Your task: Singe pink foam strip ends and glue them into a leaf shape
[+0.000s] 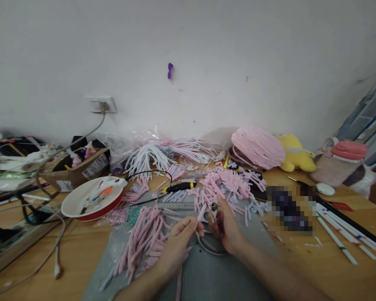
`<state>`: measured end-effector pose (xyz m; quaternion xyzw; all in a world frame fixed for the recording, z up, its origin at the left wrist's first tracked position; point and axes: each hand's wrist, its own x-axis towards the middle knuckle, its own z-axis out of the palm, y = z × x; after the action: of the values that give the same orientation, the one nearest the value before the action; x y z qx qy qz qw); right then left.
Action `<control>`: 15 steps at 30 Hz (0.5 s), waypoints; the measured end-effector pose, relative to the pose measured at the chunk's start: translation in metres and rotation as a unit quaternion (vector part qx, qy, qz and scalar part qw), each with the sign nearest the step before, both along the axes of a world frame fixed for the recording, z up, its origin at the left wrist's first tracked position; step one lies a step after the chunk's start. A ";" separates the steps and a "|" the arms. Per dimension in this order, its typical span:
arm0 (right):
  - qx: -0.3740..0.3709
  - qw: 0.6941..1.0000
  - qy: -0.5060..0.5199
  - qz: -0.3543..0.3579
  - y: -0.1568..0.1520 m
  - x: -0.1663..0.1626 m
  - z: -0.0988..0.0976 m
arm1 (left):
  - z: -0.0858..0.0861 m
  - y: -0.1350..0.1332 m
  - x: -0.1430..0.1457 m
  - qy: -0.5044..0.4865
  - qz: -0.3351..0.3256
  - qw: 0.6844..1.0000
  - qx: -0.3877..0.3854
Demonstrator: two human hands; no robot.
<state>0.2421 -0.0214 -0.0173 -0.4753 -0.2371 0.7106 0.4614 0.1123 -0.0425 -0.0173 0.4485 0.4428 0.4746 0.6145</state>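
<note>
In the head view, the 2 hands work close together, just apart, above a grey mat (213,280) on the wooden bench (78,255). The left hand (184,233) pinches a pale pink piece (201,212) between thumb and fingers, its free end pointing up and toward the right hand (227,229). The right hand's fingers are curled around what looks like a lighter (214,207), metal end up; whether a flame burns cannot be told.

The piece should be very light, soft outside and easily bent, so a pinch low down, clear of its tip, seems best. The lighter is probably stiff and smooth, calling for a firm wrap around its body.

Left of the left hand lies a bundle of pink fuzzy strips (141,236); beyond both hands are a ruler (177,205) and a heap of pink pieces (228,184).
</note>
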 end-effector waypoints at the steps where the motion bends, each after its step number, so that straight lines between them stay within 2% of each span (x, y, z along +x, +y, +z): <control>1: -0.001 1.000 0.006 0.011 0.001 0.001 -0.001 | -0.001 0.000 0.000 -0.007 0.005 1.000 -0.004; 4: 0.005 1.000 0.015 0.027 0.002 0.002 -0.002 | -0.002 0.000 -0.002 -0.034 0.009 0.999 -0.016; 8: 0.001 1.000 0.002 0.012 0.000 0.001 0.001 | 0.000 0.000 -0.003 -0.066 -0.005 0.998 -0.019; 15: -0.008 0.999 -0.032 -0.006 -0.002 -0.002 0.005 | -0.001 0.001 -0.004 -0.050 0.011 0.999 -0.008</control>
<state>0.2402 -0.0236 -0.0122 -0.5031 -0.2435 0.6941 0.4537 0.1088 -0.0419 -0.0181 0.4147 0.4200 0.4996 0.6340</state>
